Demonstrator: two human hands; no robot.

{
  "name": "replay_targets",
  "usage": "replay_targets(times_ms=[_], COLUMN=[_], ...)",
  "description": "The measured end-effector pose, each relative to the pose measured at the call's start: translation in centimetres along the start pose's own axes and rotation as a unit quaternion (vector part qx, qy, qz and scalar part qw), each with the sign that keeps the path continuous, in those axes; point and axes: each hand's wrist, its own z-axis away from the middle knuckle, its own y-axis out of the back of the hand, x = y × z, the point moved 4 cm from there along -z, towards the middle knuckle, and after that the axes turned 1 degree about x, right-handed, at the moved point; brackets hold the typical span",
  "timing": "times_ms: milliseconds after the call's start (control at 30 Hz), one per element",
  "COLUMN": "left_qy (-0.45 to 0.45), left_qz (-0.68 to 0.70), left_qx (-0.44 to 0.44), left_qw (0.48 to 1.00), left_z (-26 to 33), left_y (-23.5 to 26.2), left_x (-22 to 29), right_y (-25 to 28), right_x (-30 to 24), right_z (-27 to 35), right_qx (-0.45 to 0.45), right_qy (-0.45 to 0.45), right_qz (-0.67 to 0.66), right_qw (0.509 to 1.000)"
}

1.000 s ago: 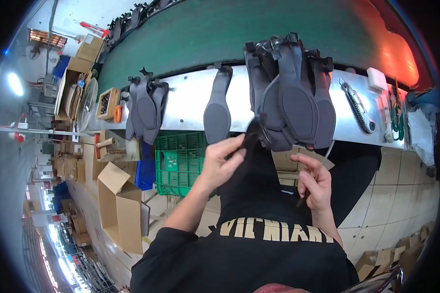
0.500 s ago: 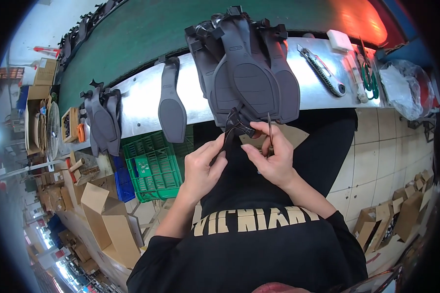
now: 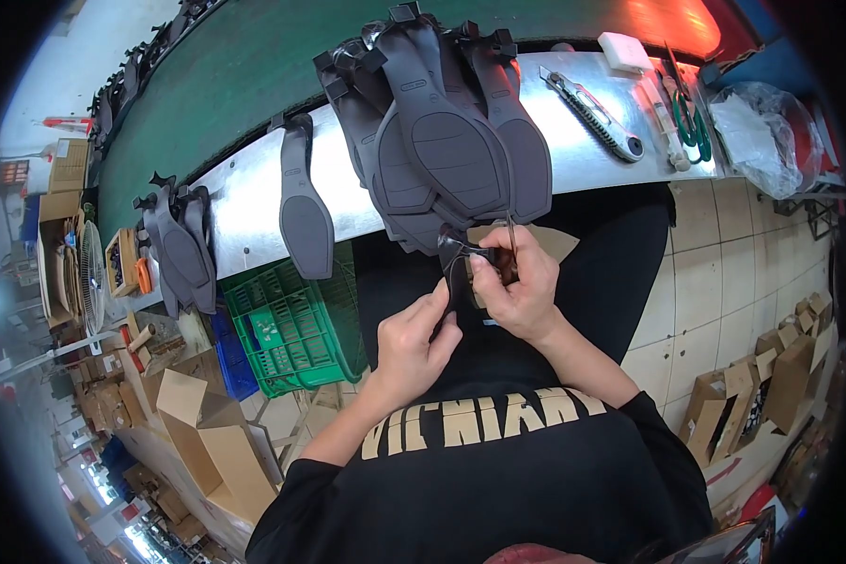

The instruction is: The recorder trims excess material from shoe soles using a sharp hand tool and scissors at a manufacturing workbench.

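Heaped grey sandal soles (image 3: 453, 155) lie ahead, a utility knife (image 3: 592, 117) to their right; just before them, the left hand (image 3: 412, 334) grips a dark sandal piece (image 3: 454, 273), the right hand (image 3: 524, 282) pinching its upper end and a slim tool (image 3: 511, 235). A steel ledge (image 3: 244, 221) fronts the green belt (image 3: 254, 85) above tiled floor (image 3: 696, 296)

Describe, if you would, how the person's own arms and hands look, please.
Black sleeves without visible markings end near the elbows, leaving the forearms bare. The left hand and right hand are both ungloved, with no watch or bracelet visible.
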Motion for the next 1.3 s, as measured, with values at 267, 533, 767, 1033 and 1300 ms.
replay_targets(times_ms=[267, 533, 767, 1033, 1300], left_qy=[0.033, 0.029, 0.013, 0.017, 0.148], left_qz=[0.000, -0.003, 0.017, 0.007, 0.282], left_qx=[0.005, 0.007, 0.019, 0.012, 0.013], left_qw=[0.999, 1.000, 1.000, 1.000, 0.948], left_z=[-0.2, -0.3, 0.7, 0.5, -0.7], left_y=[0.1, 0.0, 0.0, -0.1, 1.9], left_x=[-0.2, 0.1, -0.2, -0.2, -3.0], right_y=[0.9, 0.0, -0.1, 0.5, 1.2], right_x=[-0.6, -1.8, -1.3, -1.1, -1.7], right_z=[0.5, 2.3, 2.5, 2.5, 1.3], right_qx=[-0.088, -0.156, -0.171, -0.153, -0.152], right_qy=[-0.032, -0.254, -0.338, -0.363, -0.337], right_qz=[-0.027, -0.249, -0.340, -0.366, -0.335], right_qw=[0.995, 0.921, 0.861, 0.843, 0.867])
